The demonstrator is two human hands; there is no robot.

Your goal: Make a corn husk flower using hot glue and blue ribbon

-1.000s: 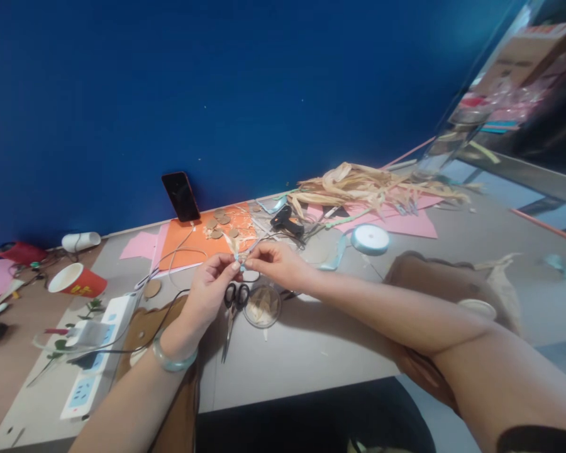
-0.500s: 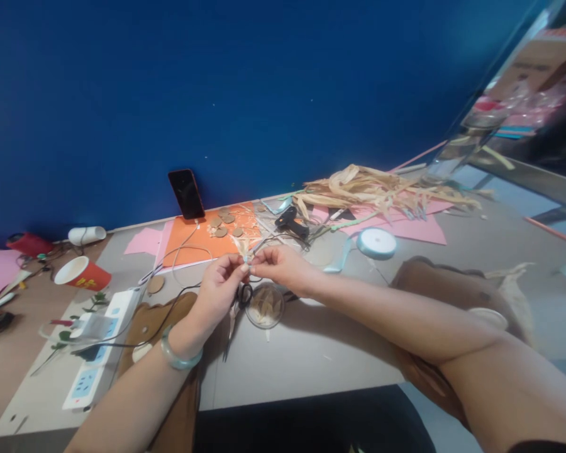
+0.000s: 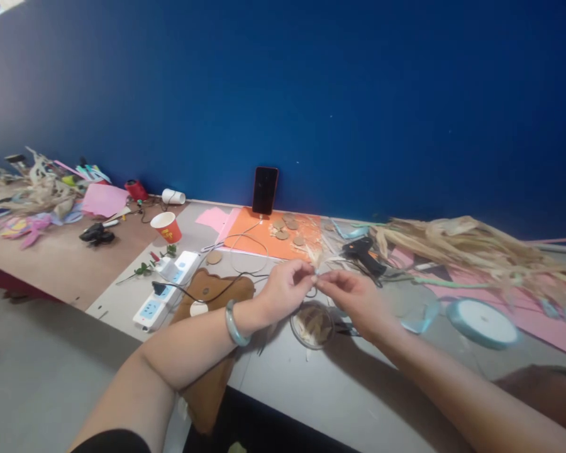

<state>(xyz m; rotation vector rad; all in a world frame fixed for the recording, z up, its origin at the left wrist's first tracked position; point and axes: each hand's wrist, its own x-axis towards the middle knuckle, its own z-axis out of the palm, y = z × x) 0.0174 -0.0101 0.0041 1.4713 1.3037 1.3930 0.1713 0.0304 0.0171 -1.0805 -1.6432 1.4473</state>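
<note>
My left hand (image 3: 287, 289) and my right hand (image 3: 351, 294) meet above the grey table (image 3: 311, 390), fingertips pinched together on a small tuft of dried straw (image 3: 316, 259) tied with a bit of pale blue ribbon. A jade bangle (image 3: 233, 322) is on my left wrist. Just below the hands stands a small clear round dish (image 3: 312, 325) with straw bits inside. Black scissors lie partly hidden under my hands.
A phone (image 3: 265, 189) leans on the blue wall behind an orange sheet (image 3: 259, 236) with cardboard discs. A straw pile (image 3: 471, 245), black glue gun (image 3: 362, 250) and ribbon spool (image 3: 481, 313) lie right. A power strip (image 3: 165, 296), brown pouch (image 3: 207, 296) and red cup (image 3: 166, 226) lie left.
The view has swung left, showing more of the table's left end. Both hands stay pinched on the straw tuft, held a little further apart from the dish.
</note>
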